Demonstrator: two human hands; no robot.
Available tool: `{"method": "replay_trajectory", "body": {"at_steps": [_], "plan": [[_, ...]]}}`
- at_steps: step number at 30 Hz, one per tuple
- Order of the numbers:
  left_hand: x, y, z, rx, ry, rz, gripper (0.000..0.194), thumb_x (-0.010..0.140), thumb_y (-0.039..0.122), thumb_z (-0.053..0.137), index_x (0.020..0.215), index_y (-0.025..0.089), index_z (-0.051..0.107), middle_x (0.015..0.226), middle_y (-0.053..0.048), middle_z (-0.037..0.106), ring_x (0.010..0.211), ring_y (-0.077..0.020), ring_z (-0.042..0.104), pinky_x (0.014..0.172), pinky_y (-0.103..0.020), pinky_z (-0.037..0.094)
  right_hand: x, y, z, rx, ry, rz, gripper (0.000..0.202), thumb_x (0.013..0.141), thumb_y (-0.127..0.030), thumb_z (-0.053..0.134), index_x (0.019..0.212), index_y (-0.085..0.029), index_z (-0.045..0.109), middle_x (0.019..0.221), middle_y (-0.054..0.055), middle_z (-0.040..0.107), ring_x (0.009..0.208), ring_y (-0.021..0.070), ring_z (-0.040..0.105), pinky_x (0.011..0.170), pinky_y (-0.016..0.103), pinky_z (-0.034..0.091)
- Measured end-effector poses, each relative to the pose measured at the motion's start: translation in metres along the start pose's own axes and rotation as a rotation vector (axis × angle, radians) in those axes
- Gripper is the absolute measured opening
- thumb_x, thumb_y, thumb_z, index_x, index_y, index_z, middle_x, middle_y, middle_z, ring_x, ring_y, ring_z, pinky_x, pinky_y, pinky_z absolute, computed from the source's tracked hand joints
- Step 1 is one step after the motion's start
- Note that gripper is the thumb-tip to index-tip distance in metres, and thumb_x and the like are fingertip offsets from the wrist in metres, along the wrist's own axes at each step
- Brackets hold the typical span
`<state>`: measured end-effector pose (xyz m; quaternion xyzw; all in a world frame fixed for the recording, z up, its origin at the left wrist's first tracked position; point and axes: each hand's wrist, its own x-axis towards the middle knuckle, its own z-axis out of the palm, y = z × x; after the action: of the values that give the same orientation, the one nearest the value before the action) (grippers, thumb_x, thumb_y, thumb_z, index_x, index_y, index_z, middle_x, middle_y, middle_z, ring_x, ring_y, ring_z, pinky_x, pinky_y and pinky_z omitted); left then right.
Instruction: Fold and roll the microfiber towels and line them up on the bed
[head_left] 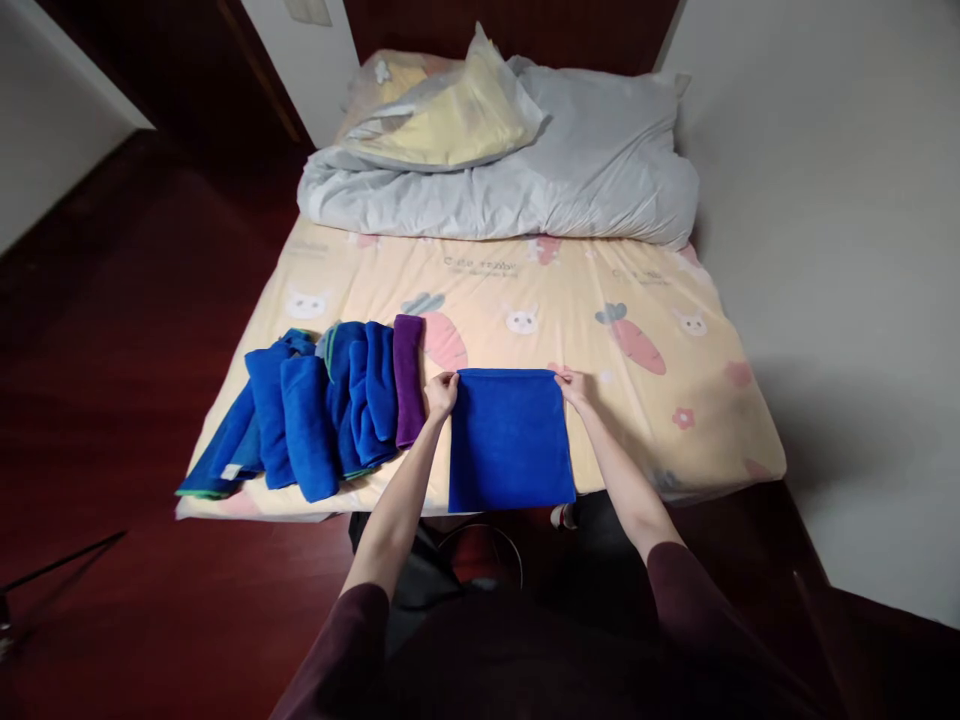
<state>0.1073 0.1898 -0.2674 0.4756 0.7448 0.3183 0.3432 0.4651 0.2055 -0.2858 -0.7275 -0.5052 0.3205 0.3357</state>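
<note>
A blue towel (511, 440) lies flat in a near-square at the front edge of the bed, its near edge reaching the mattress rim. My left hand (441, 393) pinches its far left corner, and my right hand (573, 387) pinches the far right corner. Between the two hands the far edge runs straight and shows a narrow band. Just left of my left hand is a folded purple towel (409, 380). Beyond it lie several rolled or crumpled blue towels (309, 430), some with green edging.
The bed carries a cream sheet (637, 430) printed with carrots and rabbits. At its head are a rolled-back grey quilt (600, 150) and a clear plastic bag (465, 110) with something yellow inside. A white wall (847, 250) stands on the right; dark red floor (150, 350) lies left.
</note>
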Motion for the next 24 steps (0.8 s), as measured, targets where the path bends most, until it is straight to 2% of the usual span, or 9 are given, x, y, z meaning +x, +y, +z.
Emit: {"method": "replay_trajectory", "body": {"at_steps": [5, 8, 11, 15, 17, 19, 21, 24], "plan": [[0.014, 0.008, -0.002, 0.031, 0.012, 0.022, 0.029, 0.097, 0.03, 0.062, 0.11, 0.011, 0.08, 0.106, -0.014, 0.08, 0.1, -0.0246, 0.076, 0.095, -0.03, 0.054, 0.012, 0.0, 0.002, -0.001, 0.015, 0.062, 0.012, 0.084, -0.027, 0.071, 0.084, -0.016, 0.075, 0.088, 0.008, 0.081, 0.074, 0.0227, 0.076, 0.071, 0.035, 0.065], [0.02, 0.012, -0.001, 0.089, -0.003, 0.052, 0.029, 0.098, 0.028, 0.061, 0.111, 0.009, 0.079, 0.105, -0.016, 0.08, 0.099, -0.0251, 0.076, 0.095, -0.031, 0.054, 0.019, -0.002, 0.006, -0.032, 0.019, 0.063, 0.007, 0.084, -0.021, 0.071, 0.083, -0.016, 0.076, 0.09, 0.008, 0.081, 0.081, 0.0224, 0.078, 0.08, 0.035, 0.064], [0.026, 0.013, 0.0, 0.193, -0.045, 0.164, 0.026, 0.093, 0.023, 0.065, 0.111, 0.01, 0.079, 0.108, -0.016, 0.079, 0.1, -0.0258, 0.074, 0.098, -0.034, 0.054, 0.023, -0.005, 0.011, -0.063, -0.015, 0.047, 0.007, 0.082, -0.016, 0.073, 0.087, -0.017, 0.077, 0.094, 0.007, 0.081, 0.091, 0.0212, 0.078, 0.091, 0.034, 0.061], [0.04, 0.012, -0.002, 0.359, -0.176, 0.355, 0.025, 0.085, 0.018, 0.071, 0.107, 0.013, 0.079, 0.105, -0.014, 0.077, 0.099, -0.0262, 0.071, 0.099, -0.037, 0.054, 0.027, -0.008, 0.011, -0.092, -0.12, 0.019, 0.013, 0.08, -0.014, 0.076, 0.092, -0.018, 0.079, 0.091, 0.004, 0.081, 0.087, 0.0187, 0.076, 0.088, 0.031, 0.06], [0.05, 0.014, -0.005, 0.428, -0.28, 0.392, 0.02, 0.084, 0.017, 0.07, 0.101, 0.014, 0.079, 0.097, -0.011, 0.076, 0.095, -0.0254, 0.07, 0.097, -0.037, 0.054, 0.032, -0.012, 0.007, -0.109, -0.165, 0.011, 0.009, 0.078, -0.014, 0.079, 0.086, -0.019, 0.079, 0.086, 0.003, 0.08, 0.084, 0.0191, 0.075, 0.086, 0.031, 0.06], [0.06, 0.02, -0.008, 0.471, -0.316, 0.404, 0.018, 0.085, 0.017, 0.067, 0.098, 0.014, 0.079, 0.096, -0.011, 0.075, 0.094, -0.025, 0.069, 0.097, -0.037, 0.054, 0.038, -0.02, 0.002, -0.155, -0.182, 0.005, 0.006, 0.08, -0.015, 0.078, 0.084, -0.02, 0.079, 0.085, 0.003, 0.079, 0.085, 0.0203, 0.074, 0.088, 0.032, 0.058], [0.065, 0.029, -0.007, 0.491, -0.248, 0.403, 0.02, 0.089, 0.017, 0.062, 0.101, 0.013, 0.078, 0.102, -0.014, 0.073, 0.099, -0.0272, 0.068, 0.099, -0.039, 0.053, 0.038, -0.032, 0.0, -0.277, -0.147, -0.012, 0.008, 0.087, -0.017, 0.072, 0.091, -0.018, 0.079, 0.094, 0.008, 0.079, 0.094, 0.0229, 0.072, 0.095, 0.035, 0.056], [0.05, 0.044, 0.004, 0.507, -0.018, 0.41, 0.033, 0.097, 0.019, 0.049, 0.117, 0.011, 0.074, 0.12, -0.021, 0.07, 0.118, -0.0352, 0.062, 0.104, -0.049, 0.049, 0.018, -0.054, 0.009, -0.509, -0.005, -0.148, 0.027, 0.099, -0.019, 0.055, 0.117, -0.014, 0.075, 0.124, 0.017, 0.072, 0.121, 0.0289, 0.064, 0.11, 0.043, 0.047]]}}
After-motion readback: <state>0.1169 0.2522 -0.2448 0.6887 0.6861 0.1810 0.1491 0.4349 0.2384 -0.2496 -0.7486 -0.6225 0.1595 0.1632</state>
